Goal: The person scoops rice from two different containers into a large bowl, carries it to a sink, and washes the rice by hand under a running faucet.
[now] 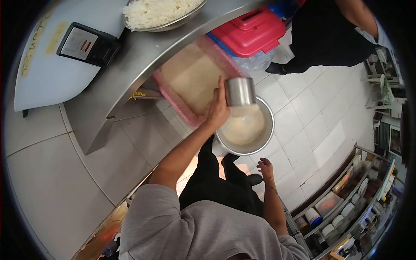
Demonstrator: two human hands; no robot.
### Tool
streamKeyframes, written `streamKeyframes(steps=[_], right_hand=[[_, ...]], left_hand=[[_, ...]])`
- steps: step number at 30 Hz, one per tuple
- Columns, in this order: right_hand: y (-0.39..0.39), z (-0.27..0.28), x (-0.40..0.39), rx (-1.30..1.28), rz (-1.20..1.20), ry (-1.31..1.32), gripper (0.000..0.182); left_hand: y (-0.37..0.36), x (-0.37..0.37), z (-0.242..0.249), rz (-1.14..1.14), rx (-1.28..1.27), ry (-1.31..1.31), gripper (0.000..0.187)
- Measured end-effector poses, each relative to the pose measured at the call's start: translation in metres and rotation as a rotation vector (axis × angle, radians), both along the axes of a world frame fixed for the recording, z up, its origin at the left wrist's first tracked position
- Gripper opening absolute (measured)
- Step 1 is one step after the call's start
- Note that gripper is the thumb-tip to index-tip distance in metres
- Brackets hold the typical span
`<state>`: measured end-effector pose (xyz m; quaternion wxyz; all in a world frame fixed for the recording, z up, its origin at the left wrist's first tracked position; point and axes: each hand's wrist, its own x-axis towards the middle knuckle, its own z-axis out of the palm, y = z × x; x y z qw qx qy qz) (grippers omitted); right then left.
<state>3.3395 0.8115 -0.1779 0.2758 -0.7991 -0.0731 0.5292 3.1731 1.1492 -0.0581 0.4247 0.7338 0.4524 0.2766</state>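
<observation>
My left hand (219,108) is closed around a metal cup (241,92), tipped above a round metal bowl (271,132). Below the cup's lip a blurred pale stream runs down onto pale grain (242,130), which looks like uncooked rice, in the bowl. Left of the bowl stands a pink tub (173,100) filled with the same kind of grain (190,73). My right hand (265,168) hangs beside my body, just below the bowl and apart from it. Its fingers are loosely bent and spread, with nothing seen in them.
A steel counter (160,43) overhangs the tub and carries a pan of white cooked rice (160,13) and a rice cooker (56,65). A red lid (249,32) lies behind the tub. Another person (333,34) stands at upper right. Shelves of containers (346,203) line the lower right.
</observation>
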Motion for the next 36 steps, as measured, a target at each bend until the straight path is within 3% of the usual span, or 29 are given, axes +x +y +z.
streamKeyframes(steps=[2,5,10,13,14,15,17,19,20,21,22,23,24,26,28,31,33,34,36], right_hand=[[0.003,0.007,0.004,0.008,-0.014,-0.006,0.036],[-0.004,0.014,0.007,-0.006,-0.031,-0.016,0.037],[-0.025,-0.006,0.007,-0.100,0.014,-0.013,0.039],[-0.030,-0.014,0.000,-0.137,0.029,-0.007,0.038],[-0.030,-0.014,0.000,-0.137,0.046,-0.009,0.038],[-0.030,-0.014,-0.001,-0.115,0.043,-0.003,0.038],[-0.032,-0.014,0.003,-0.069,0.029,0.000,0.038],[-0.037,-0.013,0.007,-0.086,0.002,-0.015,0.037],[-0.039,-0.013,0.009,-0.097,-0.013,-0.021,0.037],[-0.043,-0.013,0.010,-0.111,-0.022,-0.026,0.037],[-0.050,-0.012,0.012,-0.130,-0.032,-0.027,0.037],[-0.057,-0.012,0.012,-0.151,-0.041,-0.028,0.036],[-0.072,-0.022,0.013,-0.147,-0.059,-0.031,0.035],[-0.104,-0.046,0.015,-0.197,-0.062,-0.024,0.035],[-0.123,-0.049,0.013,-0.240,-0.073,-0.026,0.032],[-0.125,-0.046,0.006,-0.273,-0.112,0.000,0.031],[-0.115,-0.045,0.000,-0.303,-0.095,0.001,0.030],[-0.104,-0.042,-0.002,-0.301,-0.092,0.009,0.031],[-0.080,-0.041,0.001,-0.265,-0.038,0.035,0.033]], left_hand=[[-0.014,0.013,0.004,-0.043,0.100,-0.044,0.086],[-0.028,0.033,0.002,-0.061,0.438,-0.158,0.073],[-0.034,0.061,0.003,-0.132,0.450,-0.243,0.067],[-0.030,0.071,0.013,-0.044,0.247,-0.273,0.071],[-0.023,0.071,0.003,-0.014,0.147,-0.333,0.079],[-0.012,0.069,-0.017,0.066,0.218,-0.304,0.077],[0.024,0.054,-0.052,0.175,0.091,-0.326,0.070],[0.067,0.029,-0.017,0.334,-0.440,-0.564,0.058],[0.092,0.010,-0.037,0.398,-0.212,-0.209,0.049],[0.130,-0.017,-0.083,0.376,-0.338,-0.189,0.044],[0.140,-0.024,-0.046,0.502,-0.283,-0.009,0.043],[0.187,-0.058,-0.118,0.475,-0.220,0.369,0.053],[0.238,-0.098,-0.175,0.204,-0.117,0.645,0.058],[0.254,-0.111,-0.216,0.161,0.157,0.969,0.064],[0.204,-0.101,-0.219,0.658,0.471,1.077,0.068],[0.145,-0.033,-0.274,0.634,0.176,1.107,0.072],[0.108,-0.011,-0.257,0.259,-0.100,1.135,0.070],[0.111,-0.021,-0.275,0.322,-0.159,0.928,0.071],[0.119,-0.028,-0.244,0.255,-0.380,0.871,0.068]])
